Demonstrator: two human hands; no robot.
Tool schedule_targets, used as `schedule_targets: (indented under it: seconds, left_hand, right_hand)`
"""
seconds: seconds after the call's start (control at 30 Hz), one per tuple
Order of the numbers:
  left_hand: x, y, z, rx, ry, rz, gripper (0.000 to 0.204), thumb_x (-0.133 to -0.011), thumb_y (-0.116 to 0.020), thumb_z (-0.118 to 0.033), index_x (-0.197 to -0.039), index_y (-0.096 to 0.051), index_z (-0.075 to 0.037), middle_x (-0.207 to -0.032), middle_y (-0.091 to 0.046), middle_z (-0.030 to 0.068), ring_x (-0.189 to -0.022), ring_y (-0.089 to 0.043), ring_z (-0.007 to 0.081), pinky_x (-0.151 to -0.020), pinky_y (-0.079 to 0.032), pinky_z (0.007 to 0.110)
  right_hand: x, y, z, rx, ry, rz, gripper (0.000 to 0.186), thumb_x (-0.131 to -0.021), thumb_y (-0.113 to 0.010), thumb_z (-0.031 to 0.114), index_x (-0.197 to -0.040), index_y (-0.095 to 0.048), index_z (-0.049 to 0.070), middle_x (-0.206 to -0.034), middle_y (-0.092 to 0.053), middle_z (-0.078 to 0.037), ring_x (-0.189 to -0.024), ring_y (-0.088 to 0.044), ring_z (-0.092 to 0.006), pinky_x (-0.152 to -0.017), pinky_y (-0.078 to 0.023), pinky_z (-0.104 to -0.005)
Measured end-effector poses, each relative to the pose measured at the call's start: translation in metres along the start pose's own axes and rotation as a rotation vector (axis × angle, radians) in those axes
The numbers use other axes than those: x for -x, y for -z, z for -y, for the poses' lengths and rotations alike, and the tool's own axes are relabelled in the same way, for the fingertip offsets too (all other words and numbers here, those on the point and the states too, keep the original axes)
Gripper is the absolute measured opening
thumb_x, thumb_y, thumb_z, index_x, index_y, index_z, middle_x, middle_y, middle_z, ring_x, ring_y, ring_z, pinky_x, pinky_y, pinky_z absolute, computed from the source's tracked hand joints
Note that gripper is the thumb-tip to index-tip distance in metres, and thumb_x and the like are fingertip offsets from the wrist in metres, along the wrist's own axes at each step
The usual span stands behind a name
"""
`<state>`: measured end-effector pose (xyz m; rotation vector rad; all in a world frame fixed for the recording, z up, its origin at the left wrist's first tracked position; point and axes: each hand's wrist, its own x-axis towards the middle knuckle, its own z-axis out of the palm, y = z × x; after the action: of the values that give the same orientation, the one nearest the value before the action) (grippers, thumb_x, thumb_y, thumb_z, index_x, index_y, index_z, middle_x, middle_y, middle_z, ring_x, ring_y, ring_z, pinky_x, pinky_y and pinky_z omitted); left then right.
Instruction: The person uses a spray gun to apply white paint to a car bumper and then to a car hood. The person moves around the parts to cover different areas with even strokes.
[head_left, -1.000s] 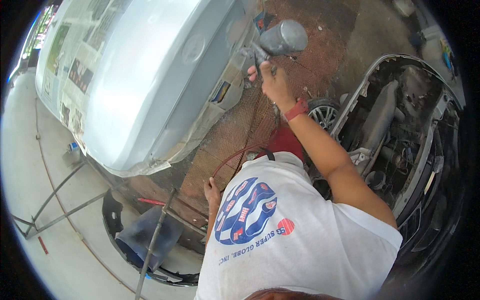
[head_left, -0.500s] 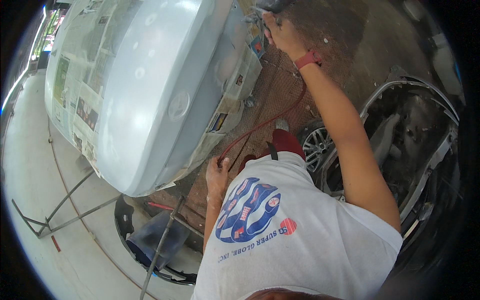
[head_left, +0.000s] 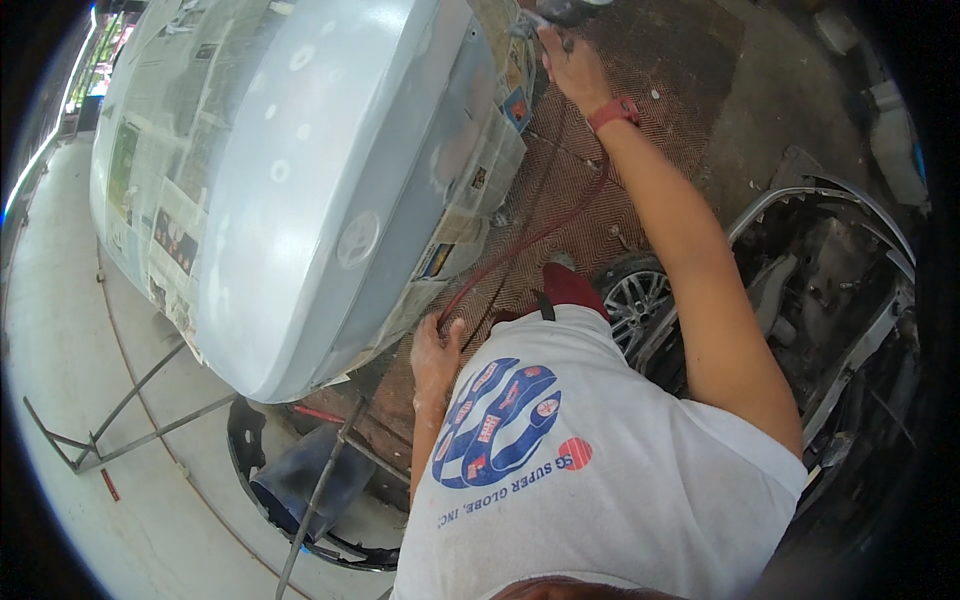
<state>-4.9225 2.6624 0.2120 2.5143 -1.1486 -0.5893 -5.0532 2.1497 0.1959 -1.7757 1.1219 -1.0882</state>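
My right hand (head_left: 570, 70) is closed on a grey spray gun (head_left: 530, 24), whose dark cup is partly cut off at the top edge. It is beside the right edge of a light grey car body panel (head_left: 280, 200) with newspaper masking (head_left: 465, 200) taped around it. My left hand (head_left: 435, 350) is closed around a red hose (head_left: 540, 235) low by my left side, near the panel's lower end. The hose runs up toward my right hand.
An opened dark car front (head_left: 830, 290) and an alloy wheel (head_left: 635, 310) stand at the right. At lower left are a metal-pipe stand (head_left: 145, 410), a black bumper (head_left: 245, 430) and a dark blue curved object (head_left: 310, 480). A patterned mat (head_left: 640, 150) lies underneath.
My right hand with the spray gun has moved up and away along the panel toward the top edge. My left hand has shifted upward with the hose.
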Motion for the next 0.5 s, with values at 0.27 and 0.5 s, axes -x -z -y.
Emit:
schedule_targets:
  seconds: [0.27,0.5]
  left_hand:
    - [0.001,0.002,0.009,-0.009,0.007,0.067,0.047,-0.104,-0.068,-0.044,-0.117,-0.068,0.001,-0.111,-0.066,0.0222,-0.107,-0.064,0.0449,-0.092,-0.051,0.054]
    - [-0.004,0.005,-0.004,0.02,0.038,0.119,0.047,-0.103,-0.07,-0.044,-0.118,-0.069,0.0,-0.116,-0.067,0.0227,-0.111,-0.064,0.0448,-0.095,-0.051,0.052]
  right_hand:
    - [0.119,0.028,0.056,-0.198,-0.058,0.391,0.072,-0.104,-0.059,0.069,-0.13,-0.074,0.004,-0.077,-0.071,-0.006,-0.07,-0.07,-0.0186,-0.071,-0.057,-0.036]
    - [0.085,0.035,0.095,-0.259,-0.094,0.586,0.061,-0.109,-0.056,0.062,-0.109,-0.07,0.003,-0.071,-0.061,0.001,-0.062,-0.059,-0.0085,-0.061,-0.052,-0.0282]
